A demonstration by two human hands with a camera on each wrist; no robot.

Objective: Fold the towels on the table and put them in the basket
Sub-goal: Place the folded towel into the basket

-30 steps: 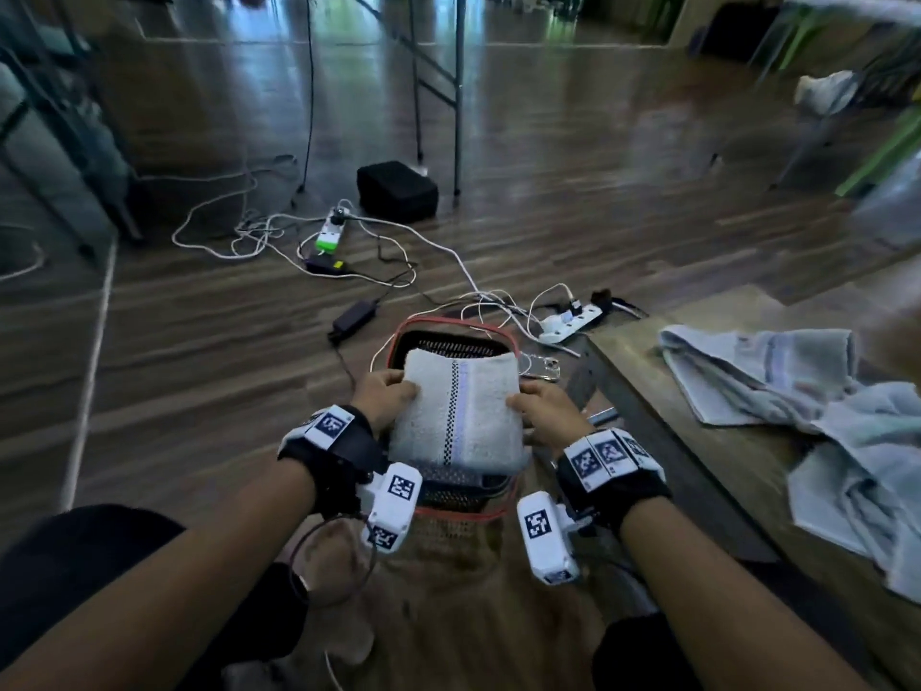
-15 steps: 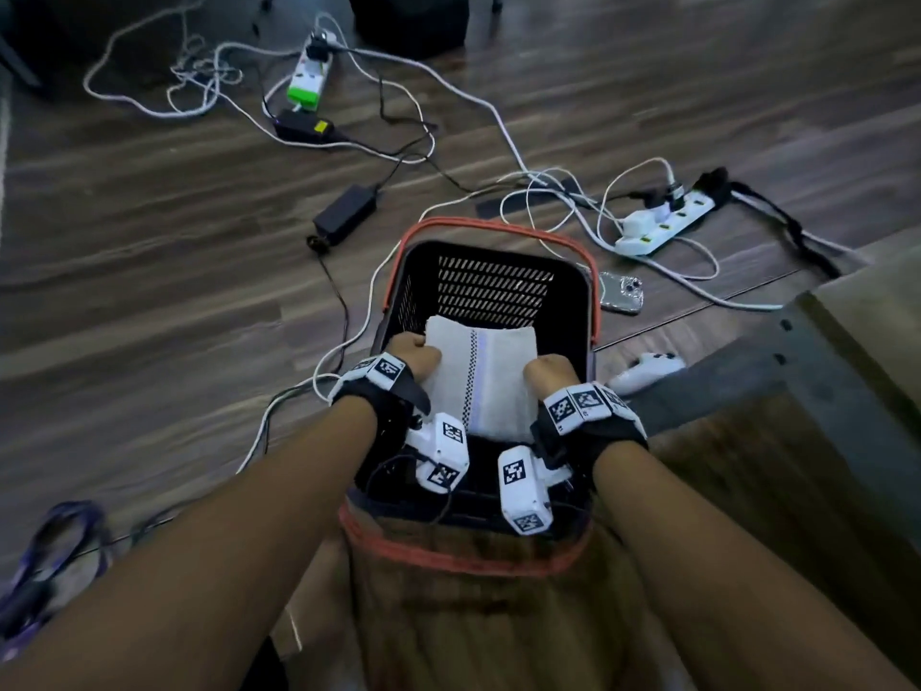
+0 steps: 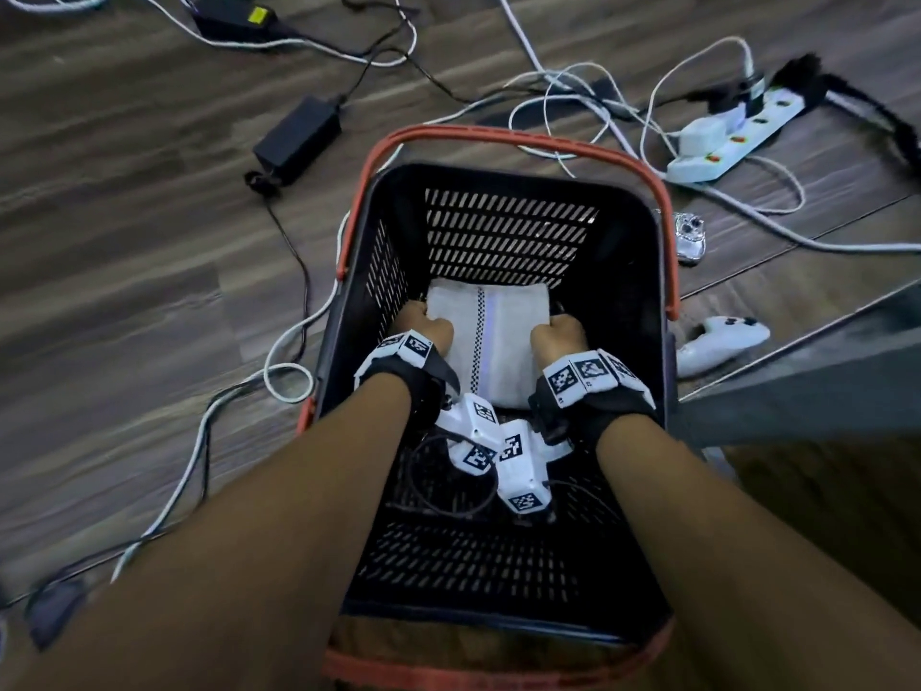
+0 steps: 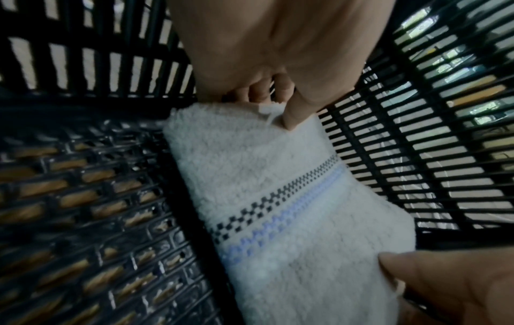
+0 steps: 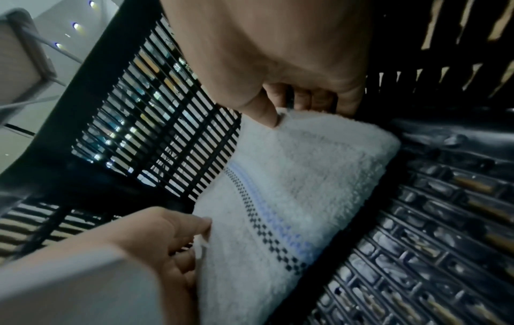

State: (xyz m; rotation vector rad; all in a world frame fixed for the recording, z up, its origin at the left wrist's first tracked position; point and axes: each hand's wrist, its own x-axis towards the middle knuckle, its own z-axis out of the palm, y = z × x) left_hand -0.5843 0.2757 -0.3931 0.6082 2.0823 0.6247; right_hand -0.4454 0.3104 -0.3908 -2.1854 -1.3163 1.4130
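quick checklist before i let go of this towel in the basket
1. Folded towel is inside the basket, below its rim: ok.
2. Towel rests flat on the basket floor: cannot tell; the wrist views show it low, near the floor, but contact is hidden.
3. Fold holding, striped band straight, no loose flaps: ok.
4. Left hand grips the towel's left edge and right hand its right edge, level: ok.
5. Floor beneath the towel free of other items: ok where visible; only black grid shows.
6. Hands free to lift straight out past the walls: ok.
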